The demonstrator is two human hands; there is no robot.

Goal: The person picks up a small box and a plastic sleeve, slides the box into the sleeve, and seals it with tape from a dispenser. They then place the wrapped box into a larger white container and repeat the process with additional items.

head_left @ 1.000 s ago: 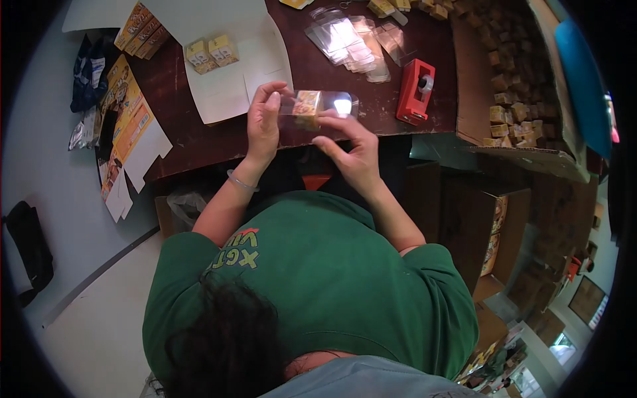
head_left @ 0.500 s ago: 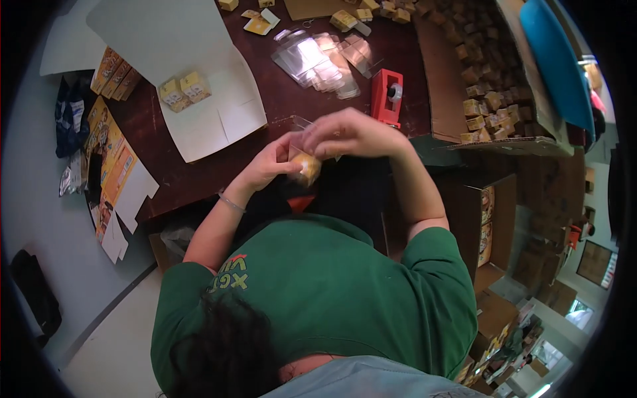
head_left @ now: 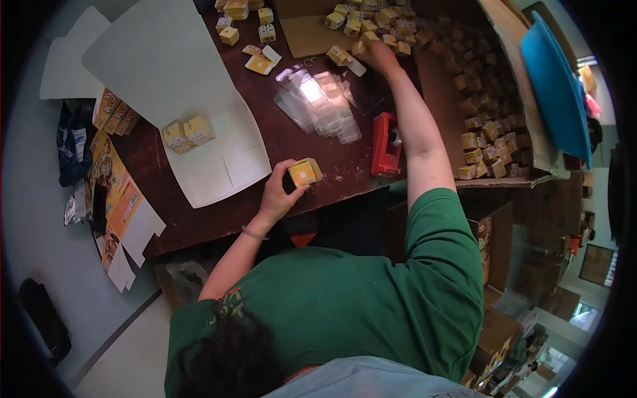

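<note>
In front of me, at the table's near edge, my left hand (head_left: 276,194) grips a small yellow box (head_left: 304,172) between thumb and fingers. Clear plastic appears to surround that box. Far across the table, my right hand (head_left: 381,56) has its fingers closed on another small yellow box (head_left: 363,45), partly covered by the hand. Around it lies a group of loose yellow boxes (head_left: 352,28). Flat clear plastic sleeves (head_left: 322,106) are piled between my two hands.
A red tape dispenser (head_left: 385,147) stands beside my right forearm. To the right is a large carton (head_left: 438,126) holding many small boxes. Wrapped yellow boxes (head_left: 188,134) sit on a white cardboard sheet (head_left: 206,182) at left. A flattened printed carton (head_left: 119,182) lies farther left.
My right hand has left the left hand and stretched forward to the loose boxes. My left hand now holds the yellow box apart, over the table edge. The view has shifted.
</note>
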